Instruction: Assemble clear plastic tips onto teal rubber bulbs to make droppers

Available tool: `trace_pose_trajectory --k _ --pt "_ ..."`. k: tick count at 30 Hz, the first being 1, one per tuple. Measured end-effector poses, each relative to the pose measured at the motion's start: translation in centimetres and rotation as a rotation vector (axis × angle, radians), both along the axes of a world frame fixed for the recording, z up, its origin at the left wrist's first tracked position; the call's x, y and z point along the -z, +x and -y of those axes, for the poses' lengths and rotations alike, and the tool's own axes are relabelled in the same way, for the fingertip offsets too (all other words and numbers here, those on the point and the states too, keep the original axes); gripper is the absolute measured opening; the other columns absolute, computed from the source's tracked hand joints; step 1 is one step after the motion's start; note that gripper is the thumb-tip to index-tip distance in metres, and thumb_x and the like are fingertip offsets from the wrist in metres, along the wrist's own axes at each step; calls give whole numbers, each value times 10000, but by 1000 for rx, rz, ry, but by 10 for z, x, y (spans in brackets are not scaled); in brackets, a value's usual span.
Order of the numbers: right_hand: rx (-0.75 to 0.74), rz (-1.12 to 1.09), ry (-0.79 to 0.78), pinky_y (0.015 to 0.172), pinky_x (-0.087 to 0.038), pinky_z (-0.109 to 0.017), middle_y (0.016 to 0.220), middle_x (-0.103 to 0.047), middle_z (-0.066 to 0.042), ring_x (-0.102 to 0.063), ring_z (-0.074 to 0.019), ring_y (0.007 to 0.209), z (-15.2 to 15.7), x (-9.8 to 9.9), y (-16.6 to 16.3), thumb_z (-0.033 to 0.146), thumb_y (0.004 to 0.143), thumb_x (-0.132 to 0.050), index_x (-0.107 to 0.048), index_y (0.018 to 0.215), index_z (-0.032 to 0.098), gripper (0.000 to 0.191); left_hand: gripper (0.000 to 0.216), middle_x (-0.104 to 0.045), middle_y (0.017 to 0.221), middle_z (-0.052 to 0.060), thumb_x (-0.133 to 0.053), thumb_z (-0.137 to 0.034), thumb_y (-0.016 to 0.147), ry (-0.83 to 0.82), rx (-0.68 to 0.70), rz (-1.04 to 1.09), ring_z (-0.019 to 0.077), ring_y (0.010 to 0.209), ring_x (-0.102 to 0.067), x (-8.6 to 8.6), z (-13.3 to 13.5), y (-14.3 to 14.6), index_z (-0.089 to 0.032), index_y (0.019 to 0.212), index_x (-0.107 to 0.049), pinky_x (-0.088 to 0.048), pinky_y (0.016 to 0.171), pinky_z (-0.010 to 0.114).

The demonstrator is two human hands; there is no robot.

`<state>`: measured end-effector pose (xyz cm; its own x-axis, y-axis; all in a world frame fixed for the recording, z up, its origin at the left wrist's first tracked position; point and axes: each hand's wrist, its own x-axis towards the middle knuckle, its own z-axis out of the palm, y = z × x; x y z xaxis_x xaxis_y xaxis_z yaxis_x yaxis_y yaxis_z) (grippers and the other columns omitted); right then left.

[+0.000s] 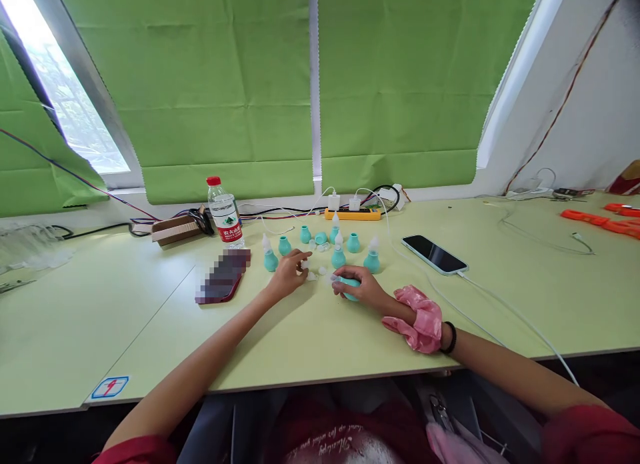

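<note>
My right hand (364,285) is wrapped round a teal rubber squeeze bulb (352,292) lying tilted just above the table, its whitish end pointing left. Left of it, my left hand (289,275) has its fingers curled at a small translucent plastic piece (305,265). Loose translucent pieces (312,276) lie between the two hands. Behind them stand several teal bulbs with pointed clear nozzles, among them one bulb (339,257) in the middle and another bulb (371,261) at right. Other bulbs have bare necks, such as the bulb (353,243) farther back.
A water bottle (227,217) and a red-edged phone (223,277) are on the left. On the right, a second phone (434,254) trails a white charging cable (515,311). A yellow power strip (353,215) with chargers and a cardboard box (176,230) line the back.
</note>
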<state>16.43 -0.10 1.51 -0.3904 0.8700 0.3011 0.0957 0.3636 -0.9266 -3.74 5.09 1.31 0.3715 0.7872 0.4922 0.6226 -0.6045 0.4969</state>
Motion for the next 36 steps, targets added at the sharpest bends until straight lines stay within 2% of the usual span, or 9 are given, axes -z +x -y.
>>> trace_pose_trajectory --k 2,4,8,12,19,24,30,36 --pt "78 34 79 602 -410 -277 699 -588 -21 -533 -159 666 0 1 -2 337 629 -579 -565 746 173 202 273 -555 902 87 -552 -186 646 -146 49 263 136 695 -535 -6 6 4 -115 907 -589 -483 627 280" --pt "179 106 192 681 -406 -288 764 -598 -24 -537 -164 729 -1 2 -3 331 649 -563 -576 784 164 215 274 -589 867 85 -624 -237 593 -327 137 444 155 730 -552 -10 12 8 -102 831 -614 -482 674 296" --pt "275 231 326 737 -406 -294 823 -611 -34 -549 -168 773 -1 4 -2 318 680 -536 -582 826 156 223 358 -629 823 84 -675 -250 549 -647 273 649 174 758 -572 -11 21 12 -94 867 -624 -449 775 340" --pt "295 261 400 723 -422 -283 832 -621 -35 -563 -166 762 -1 6 -2 315 693 -528 -581 841 157 222 328 -638 823 77 -691 -219 536 -791 302 830 168 778 -579 -10 26 16 -91 833 -637 -430 829 349" --pt "358 313 494 659 -438 -264 780 -633 -40 -574 -158 694 1 11 -7 308 710 -515 -592 838 151 217 231 -628 831 77 -715 -188 499 -829 224 970 157 720 -593 -7 31 23 -79 693 -654 -451 821 341" --pt "391 323 533 677 -437 -276 794 -635 -57 -577 -167 704 1 11 -6 307 700 -527 -601 857 139 241 242 -616 877 85 -718 -200 495 -851 208 987 169 747 -592 -7 34 25 -76 692 -655 -452 826 337" --pt "275 236 396 669 -445 -266 776 -637 -51 -578 -165 713 2 4 -3 312 687 -539 -612 808 132 228 239 -621 885 86 -718 -205 490 -836 226 884 161 722 -594 -9 35 22 -86 687 -657 -452 813 346" --pt "208 176 332 625 -435 -249 696 -613 -34 -557 -143 655 -2 0 -5 330 693 -528 -584 760 132 217 360 -638 841 105 -703 -280 511 -729 206 796 196 742 -594 -17 39 26 -83 806 -646 -465 764 373"
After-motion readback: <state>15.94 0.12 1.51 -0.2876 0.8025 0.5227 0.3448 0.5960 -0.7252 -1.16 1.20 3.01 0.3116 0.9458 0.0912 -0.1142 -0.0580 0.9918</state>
